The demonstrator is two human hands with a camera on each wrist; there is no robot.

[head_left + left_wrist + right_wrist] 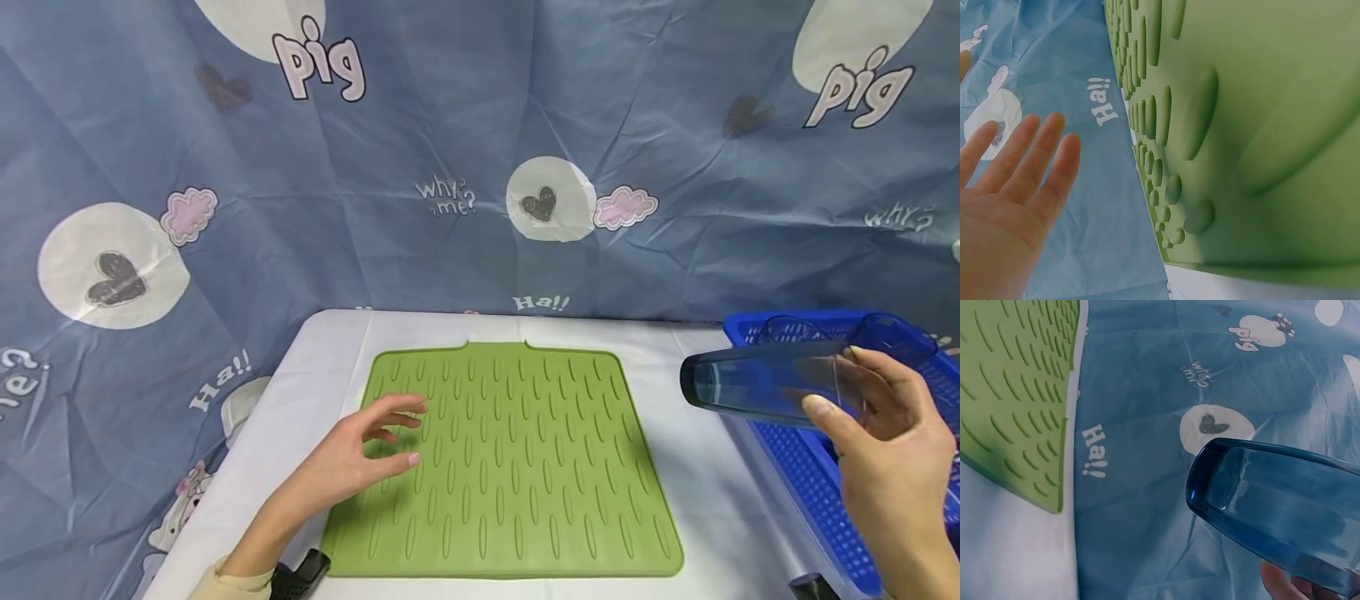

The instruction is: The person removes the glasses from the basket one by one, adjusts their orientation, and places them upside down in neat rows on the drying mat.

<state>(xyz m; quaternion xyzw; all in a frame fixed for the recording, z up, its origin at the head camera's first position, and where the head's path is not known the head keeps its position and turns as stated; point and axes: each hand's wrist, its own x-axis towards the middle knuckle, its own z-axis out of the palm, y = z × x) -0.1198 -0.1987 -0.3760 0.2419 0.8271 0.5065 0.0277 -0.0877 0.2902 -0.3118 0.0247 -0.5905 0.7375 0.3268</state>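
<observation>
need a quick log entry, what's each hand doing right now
Left hand: open, holding nothing, over the green mat.
Right hand: holding a blue glass on its side.

The ridged mat [517,467] lay on the table [315,367] straight before me, and the printed cloth [480,150] hung behind the table's far edge. My left hand [360,454] rested on the mat's left part, while the basket [817,475] sat at the table's right edge, just beside the mat. My right hand [892,450] held the tumbler [757,383] on its side above the gap between mat and basket, with another tumbler [787,329] in the basket behind it.
</observation>
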